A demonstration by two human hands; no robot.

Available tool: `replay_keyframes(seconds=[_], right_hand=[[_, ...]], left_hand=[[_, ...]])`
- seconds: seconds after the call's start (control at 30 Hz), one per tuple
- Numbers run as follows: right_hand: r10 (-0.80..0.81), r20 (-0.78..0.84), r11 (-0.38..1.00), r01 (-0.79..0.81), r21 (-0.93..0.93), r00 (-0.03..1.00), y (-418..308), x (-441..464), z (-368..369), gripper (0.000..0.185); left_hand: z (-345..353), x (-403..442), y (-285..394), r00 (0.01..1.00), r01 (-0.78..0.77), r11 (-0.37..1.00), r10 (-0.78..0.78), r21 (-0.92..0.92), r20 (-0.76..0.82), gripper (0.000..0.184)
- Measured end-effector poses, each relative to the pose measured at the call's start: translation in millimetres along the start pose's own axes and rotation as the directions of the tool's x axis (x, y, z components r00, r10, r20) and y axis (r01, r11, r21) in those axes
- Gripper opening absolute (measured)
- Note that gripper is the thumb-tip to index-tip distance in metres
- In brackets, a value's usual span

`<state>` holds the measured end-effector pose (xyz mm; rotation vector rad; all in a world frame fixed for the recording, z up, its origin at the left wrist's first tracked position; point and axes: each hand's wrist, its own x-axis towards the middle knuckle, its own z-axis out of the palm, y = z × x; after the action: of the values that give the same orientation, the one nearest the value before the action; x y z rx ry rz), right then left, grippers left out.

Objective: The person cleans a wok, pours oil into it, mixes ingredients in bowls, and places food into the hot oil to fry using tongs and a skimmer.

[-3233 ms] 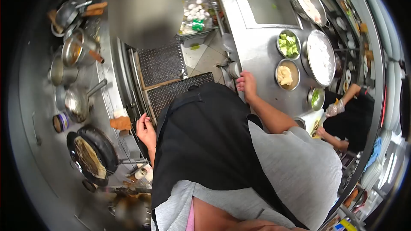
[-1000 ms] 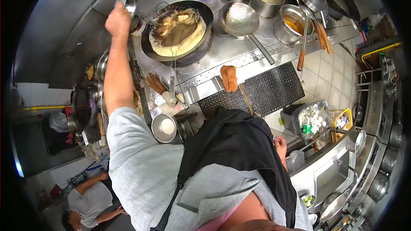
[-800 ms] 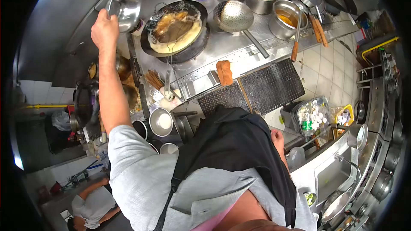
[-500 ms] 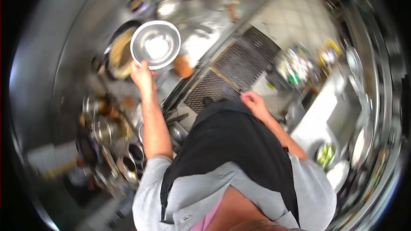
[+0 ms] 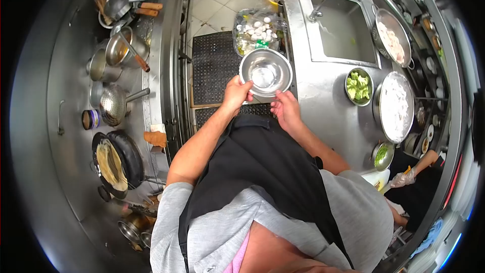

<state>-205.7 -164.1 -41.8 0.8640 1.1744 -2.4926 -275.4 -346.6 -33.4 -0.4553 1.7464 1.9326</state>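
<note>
A shiny round metal bowl (image 5: 268, 72) is held in front of my body, over the gap between the two counters. My left hand (image 5: 236, 94) grips it at the lower left, thumb on the rim. At the lower right edge, my right hand (image 5: 287, 109) has its thumb and curled fingers on the rim. Inside the bowl only bright metal reflections show. Just beyond it, a clear plastic bag of white mushrooms (image 5: 259, 30) is partly covered by the far rim.
On the left counter stand pots, a perforated ladle (image 5: 113, 105) and a black pan (image 5: 110, 164). To the right are a sink (image 5: 348, 64), a bowl of broccoli (image 5: 358, 87) and a large pan (image 5: 396, 108). A co-worker's gloved hand (image 5: 403, 178) shows at lower right. Black mats (image 5: 214, 60) cover the floor.
I have turned from the stove counter toward the sink counter. The bowl has come from over the left counter to in front of me, and my right hand has joined my left on it.
</note>
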Motion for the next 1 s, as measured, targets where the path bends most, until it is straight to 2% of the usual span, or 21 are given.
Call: replay_keyframes(seconds=[0.07,0.2,0.37,0.43,0.5,0.57,0.6,0.63,0.67,0.7,0.73,0.77,0.8,0.83,0.87,0.9,0.97,1.0], right_hand=[[-0.075,-0.134,0.993,0.086,0.075,0.988,-7.7,-0.2,-11.2,0.012],[-0.181,-0.299,0.971,0.219,0.097,0.937,-23.8,31.8,-51.2,0.009],[-0.351,-0.391,0.912,0.405,0.062,0.851,-73.5,105.5,-97.7,0.006],[-0.317,-0.442,0.921,0.384,0.069,0.839,-92.9,135.3,-107.6,0.008],[-0.264,-0.447,0.92,0.363,0.15,0.855,-98.5,172.9,-126.1,0.012],[-0.335,-0.386,0.92,0.386,0.061,0.859,-89.6,208.7,-156.1,0.023],[-0.302,-0.351,0.937,0.344,0.064,0.886,-85.5,235.9,-179.1,0.029],[-0.273,-0.326,0.944,0.317,0.089,0.905,-87.2,225.8,-161.1,0.03],[-0.281,-0.272,0.938,0.323,0.126,0.921,-87.1,226.0,-156.2,0.035],[-0.252,-0.385,0.952,0.3,0.068,0.888,-89.0,210.0,-123.0,0.038],[-0.217,-0.362,0.964,0.258,0.07,0.907,-86.4,201.5,-111.8,0.038],[-0.238,-0.325,0.957,0.278,0.083,0.915,-80.5,231.5,-143.4,0.044],[-0.254,-0.435,0.949,0.31,0.062,0.864,-71.9,225.9,-120.8,0.042],[-0.283,-0.425,0.954,0.297,-0.035,0.86,-62.8,215.8,-98.5,0.039],[-0.257,-0.356,0.966,0.237,-0.099,0.899,-48.0,217.8,-74.7,0.038],[-0.231,-0.297,0.968,0.189,-0.162,0.927,-33.5,215.6,-55.9,0.037],[-0.199,-0.18,0.888,0.1,-0.448,0.963,9.6,161.2,53.5,0.03],[-0.224,-0.084,0.835,0.147,-0.531,0.971,41.0,158.6,80.8,0.027]], left_hand=[[16.0,6.2,4.7,0.988,0.102,0.993,-0.107,0.053,0.107,0.02],[9.5,8.1,3.5,0.961,0.029,0.956,-0.107,0.292,0.256,0.025],[-74.1,11.7,-51.9,0.985,0.122,0.948,-0.151,0.292,0.08,0.021],[-122.5,2.4,-85.6,0.986,0.158,0.944,-0.166,0.289,0.001,0.018],[-166.5,-13.6,-130.0,0.98,0.194,0.941,-0.174,0.277,-0.096,0.016],[-194.6,-37.0,-168.9,0.966,0.218,0.917,-0.156,0.333,-0.205,0.016],[-213.7,-54.3,-192.9,0.946,0.249,0.905,-0.151,0.345,-0.286,0.017],[-231.2,-66.1,-234.6,0.936,0.15,0.934,-0.029,0.325,-0.35,0.02],[-246.9,-80.3,-266.5,0.936,0.115,0.902,0.042,0.417,-0.35,0.023],[-249.3,-101.8,-272.3,0.907,0.244,0.936,-0.127,0.255,-0.4,0.021],[-252.7,-119.9,-288.2,0.877,0.242,0.928,-0.084,0.284,-0.473,0.019],[-254.5,-139.1,-298.5,0.83,0.316,0.93,-0.175,0.189,-0.529,0.018],[-254.9,-154.0,-307.9,0.787,0.373,0.923,-0.258,0.099,-0.561,0.017],[-256.8,-166.2,-317.1,0.75,0.422,0.906,-0.34,0.014,-0.568,0.017],[-263.1,-178.1,-337.2,0.752,0.462,0.887,-0.406,-0.025,-0.52,0.015],[-267.5,-189.4,-353.9,0.776,0.479,0.875,-0.381,0.076,-0.504,0.016],[-270.0,-207.8,-381.8,0.829,0.492,0.818,-0.336,0.297,-0.447,0.019],[-268.6,-215.2,-394.3,0.855,0.484,0.775,-0.319,0.407,-0.408,0.021]])
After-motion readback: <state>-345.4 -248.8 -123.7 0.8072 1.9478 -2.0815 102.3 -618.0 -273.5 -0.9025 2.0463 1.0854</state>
